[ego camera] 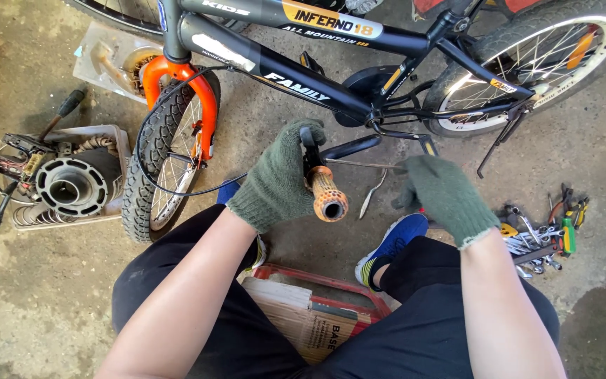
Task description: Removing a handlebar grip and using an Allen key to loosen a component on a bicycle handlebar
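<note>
The person sits low on a red crate (331, 284) with a piece of cardboard (303, 316) under them, knees apart, so the small black bicycle (296, 77) stands within easy arm's reach in front. The left hand (275, 179), in a dark green knitted glove, is wrapped round the handlebar just behind the orange rubber grip (327, 193), fingers curled tight about the bar; the grip's open end points back toward the person, which suggests the bar is turned sideways and the hand is steadying it there. The right hand (443, 196), gloved the same way, hovers just right of the bar over a thin metal rod (362, 165) that runs across toward it. Its fingers are bent downward, but I cannot tell whether they pinch anything.

The front wheel (166, 151) with its orange fork (198, 98) is swung to the left, and a black cable (177, 186) loops loose around it down to the handlebar. A slim metal tool (372, 196) lies on the concrete floor (36, 309) between the hands, handy for picking up. To the right, wrenches and screwdrivers (541, 235) lie heaped beside the knee. At left, a finned engine part (68, 186) rests in a shallow tray (117, 137), set aside from the bicycle.
</note>
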